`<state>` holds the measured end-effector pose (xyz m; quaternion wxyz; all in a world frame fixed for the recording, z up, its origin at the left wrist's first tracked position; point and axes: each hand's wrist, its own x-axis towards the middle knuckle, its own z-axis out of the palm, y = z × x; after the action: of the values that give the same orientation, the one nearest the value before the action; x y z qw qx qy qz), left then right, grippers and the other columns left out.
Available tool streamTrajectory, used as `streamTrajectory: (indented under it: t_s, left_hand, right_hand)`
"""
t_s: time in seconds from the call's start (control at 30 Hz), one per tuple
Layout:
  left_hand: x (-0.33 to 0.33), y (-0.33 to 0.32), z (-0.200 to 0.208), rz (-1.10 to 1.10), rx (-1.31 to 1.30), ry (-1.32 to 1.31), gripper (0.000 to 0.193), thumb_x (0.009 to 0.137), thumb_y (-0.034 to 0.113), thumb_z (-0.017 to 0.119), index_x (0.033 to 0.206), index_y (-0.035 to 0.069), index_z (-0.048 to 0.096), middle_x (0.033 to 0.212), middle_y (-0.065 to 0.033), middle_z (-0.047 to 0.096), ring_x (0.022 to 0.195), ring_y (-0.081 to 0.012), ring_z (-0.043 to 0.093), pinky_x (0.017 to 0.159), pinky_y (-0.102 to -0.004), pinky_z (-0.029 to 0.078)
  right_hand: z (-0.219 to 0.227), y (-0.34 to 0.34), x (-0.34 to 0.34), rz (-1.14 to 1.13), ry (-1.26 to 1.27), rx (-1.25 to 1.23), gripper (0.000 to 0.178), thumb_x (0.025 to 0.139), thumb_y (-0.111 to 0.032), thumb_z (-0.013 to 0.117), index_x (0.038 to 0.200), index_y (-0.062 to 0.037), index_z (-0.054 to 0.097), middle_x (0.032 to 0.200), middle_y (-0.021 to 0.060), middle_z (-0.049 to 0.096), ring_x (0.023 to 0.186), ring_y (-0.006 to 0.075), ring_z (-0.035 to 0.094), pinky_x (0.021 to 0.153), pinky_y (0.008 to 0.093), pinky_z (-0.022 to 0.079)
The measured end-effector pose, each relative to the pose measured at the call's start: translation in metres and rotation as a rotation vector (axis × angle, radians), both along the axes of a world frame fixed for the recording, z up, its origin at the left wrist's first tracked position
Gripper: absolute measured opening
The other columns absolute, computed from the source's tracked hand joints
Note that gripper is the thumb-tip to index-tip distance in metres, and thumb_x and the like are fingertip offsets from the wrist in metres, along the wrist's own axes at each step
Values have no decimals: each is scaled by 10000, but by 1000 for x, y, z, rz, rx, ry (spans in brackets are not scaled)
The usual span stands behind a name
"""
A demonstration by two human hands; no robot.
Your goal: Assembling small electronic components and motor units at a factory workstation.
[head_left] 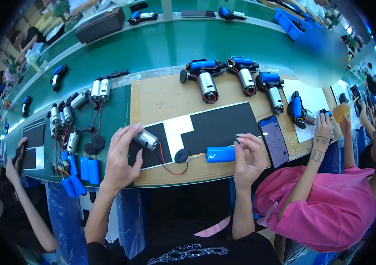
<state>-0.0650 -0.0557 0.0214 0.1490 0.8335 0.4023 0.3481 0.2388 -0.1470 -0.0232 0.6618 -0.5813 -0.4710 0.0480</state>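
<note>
My left hand (122, 154) curls its fingers and thumb about the left end of a silver cylindrical motor (147, 139). Red and dark wires run from the motor past a round black disc (181, 155) to a blue battery pack (220, 154). At the pack's right end is my right hand (250, 160), thumb and forefinger brought together in a pinch. A small dark bit shows at those fingertips, too small to name. Under these parts lies a black sheet (223, 123) with white patches, on a brown cardboard sheet (161, 97).
Several blue-and-silver motor assemblies (206, 79) stand along the cardboard's far side. A phone (274, 140) lies right of my right hand. Wired motors and blue battery packs (89, 170) are heaped at left. A co-worker's arm (316, 150) in a pink sleeve (320, 212) reaches in at right.
</note>
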Motion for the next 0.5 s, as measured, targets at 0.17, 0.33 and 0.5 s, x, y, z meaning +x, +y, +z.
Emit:
streamTrajectory:
  t_s: [0.17, 0.33, 0.5]
  left_hand:
    - [-3, 18, -1, -124, -74, 44, 668, 720, -132, 749, 1358, 33, 642, 1374, -191, 660, 1338, -401, 596, 1145, -462, 479]
    - [-3, 19, 8, -144, -34, 54, 574, 714, -110, 784, 1260, 48, 706, 1339, -174, 685, 1299, -381, 633, 1112, -446, 510]
    - [-32, 23, 2, -208, -107, -49, 418, 708, 25, 905, 1100, 32, 758, 1227, -141, 727, 1239, -322, 681, 1052, -426, 549]
  right_hand:
    - [2, 5, 0, 74, 45, 36, 265, 820, 133, 792, 1034, -22, 790, 1027, 92, 729, 850, 157, 665, 696, 266, 515]
    - [36, 19, -10, 224, -73, -62, 268, 812, 98, 821, 1052, -20, 820, 954, 84, 730, 828, 149, 690, 695, 258, 526]
    - [71, 61, -38, 585, 51, -375, 244, 812, 10, 850, 1051, -26, 823, 891, 78, 767, 780, 139, 734, 705, 266, 567]
